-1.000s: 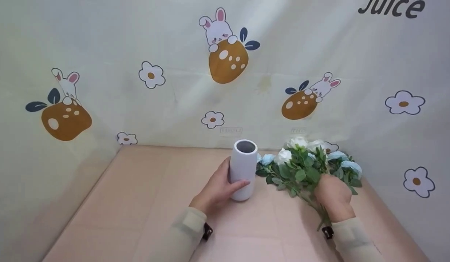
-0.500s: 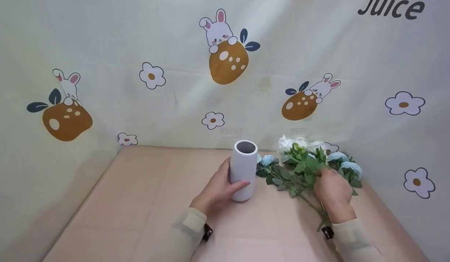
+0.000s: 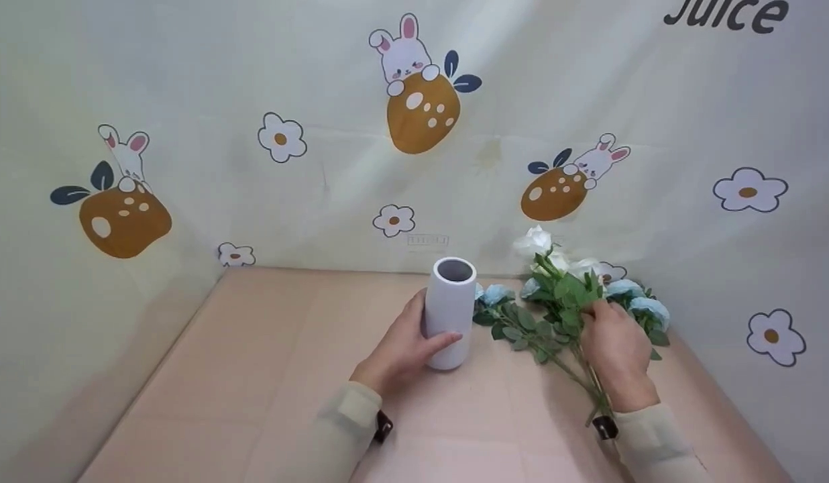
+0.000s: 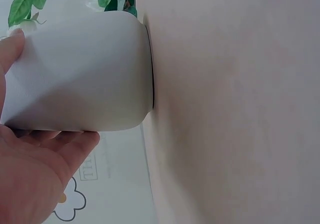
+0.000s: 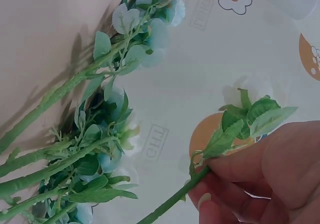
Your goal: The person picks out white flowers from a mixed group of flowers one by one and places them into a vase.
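One white rose has risen, its stem pinched in the right hand.
The left hand grips the upright white vase near blue flowers.

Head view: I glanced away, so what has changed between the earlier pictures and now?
One white flower has moved up above the others, its stem pinched by the right hand. The left hand still grips the white vase, and the blue flowers stayed put.

A smooth, matt vase and, near the far right corner of the surface, cloth-like petals are being presented.
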The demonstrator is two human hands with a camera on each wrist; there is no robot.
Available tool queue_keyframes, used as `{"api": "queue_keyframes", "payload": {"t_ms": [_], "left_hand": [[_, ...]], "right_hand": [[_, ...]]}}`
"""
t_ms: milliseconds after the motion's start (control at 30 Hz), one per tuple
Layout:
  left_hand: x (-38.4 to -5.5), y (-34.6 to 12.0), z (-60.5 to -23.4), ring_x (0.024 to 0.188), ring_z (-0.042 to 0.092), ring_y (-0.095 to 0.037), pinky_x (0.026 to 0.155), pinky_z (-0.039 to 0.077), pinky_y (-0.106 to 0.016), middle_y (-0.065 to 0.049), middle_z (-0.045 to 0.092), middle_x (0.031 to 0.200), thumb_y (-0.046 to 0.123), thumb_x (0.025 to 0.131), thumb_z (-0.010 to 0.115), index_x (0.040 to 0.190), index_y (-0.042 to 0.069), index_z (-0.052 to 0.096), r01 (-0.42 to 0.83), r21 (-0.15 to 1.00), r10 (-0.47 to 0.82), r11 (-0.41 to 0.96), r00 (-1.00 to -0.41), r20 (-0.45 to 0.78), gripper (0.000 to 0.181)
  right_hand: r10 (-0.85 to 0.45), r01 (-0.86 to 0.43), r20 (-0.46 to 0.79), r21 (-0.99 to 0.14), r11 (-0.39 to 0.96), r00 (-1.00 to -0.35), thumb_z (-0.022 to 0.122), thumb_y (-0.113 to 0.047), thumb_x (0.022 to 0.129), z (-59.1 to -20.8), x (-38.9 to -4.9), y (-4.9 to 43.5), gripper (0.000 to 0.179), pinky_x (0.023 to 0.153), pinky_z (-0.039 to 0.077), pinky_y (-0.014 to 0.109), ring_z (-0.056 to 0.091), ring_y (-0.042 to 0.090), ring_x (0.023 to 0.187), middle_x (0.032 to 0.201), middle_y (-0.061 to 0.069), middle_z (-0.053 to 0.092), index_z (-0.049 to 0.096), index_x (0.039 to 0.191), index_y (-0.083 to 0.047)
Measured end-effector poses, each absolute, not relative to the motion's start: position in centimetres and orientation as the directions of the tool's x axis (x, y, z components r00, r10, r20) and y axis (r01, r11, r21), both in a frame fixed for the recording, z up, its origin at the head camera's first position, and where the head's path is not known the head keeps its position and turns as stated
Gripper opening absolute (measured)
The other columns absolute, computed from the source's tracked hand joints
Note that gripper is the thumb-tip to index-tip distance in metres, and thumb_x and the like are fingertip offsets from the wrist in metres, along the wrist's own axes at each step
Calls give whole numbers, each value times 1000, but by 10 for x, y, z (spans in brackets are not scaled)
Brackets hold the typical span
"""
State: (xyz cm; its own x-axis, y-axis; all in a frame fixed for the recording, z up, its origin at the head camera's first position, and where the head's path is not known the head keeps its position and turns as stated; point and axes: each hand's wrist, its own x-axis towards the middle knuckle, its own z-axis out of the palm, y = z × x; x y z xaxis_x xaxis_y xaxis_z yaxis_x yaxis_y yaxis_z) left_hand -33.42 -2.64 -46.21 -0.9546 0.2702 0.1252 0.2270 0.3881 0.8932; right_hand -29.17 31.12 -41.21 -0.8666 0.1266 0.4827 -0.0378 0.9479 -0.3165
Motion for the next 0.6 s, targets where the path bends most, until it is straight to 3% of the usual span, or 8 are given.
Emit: {"api": "queue_keyframes", "payload": {"t_ms": [267, 600], "left_hand": [[-334, -29, -463, 153, 51, -33, 132, 37, -61, -11, 47, 166, 43, 96, 86, 172, 15, 26, 286, 890, 288, 356, -939, 187, 100], [-333, -28, -462, 155, 49, -33, 133, 35, -60, -9, 46, 168, 47, 96, 86, 173, 18, 25, 273, 890, 284, 365, -943, 172, 102]], "right_hand": [[116, -45, 461, -324, 945, -880, 65, -13, 109, -407, -289, 305, 16, 75, 60, 64, 71, 42, 86, 103, 21, 73, 76, 116, -4], [118, -74, 472, -369, 926, -874, 63, -19, 111, -396, -286, 297, 21, 75, 59, 65, 72, 44, 90, 110, 21, 75, 77, 124, -9]]}}
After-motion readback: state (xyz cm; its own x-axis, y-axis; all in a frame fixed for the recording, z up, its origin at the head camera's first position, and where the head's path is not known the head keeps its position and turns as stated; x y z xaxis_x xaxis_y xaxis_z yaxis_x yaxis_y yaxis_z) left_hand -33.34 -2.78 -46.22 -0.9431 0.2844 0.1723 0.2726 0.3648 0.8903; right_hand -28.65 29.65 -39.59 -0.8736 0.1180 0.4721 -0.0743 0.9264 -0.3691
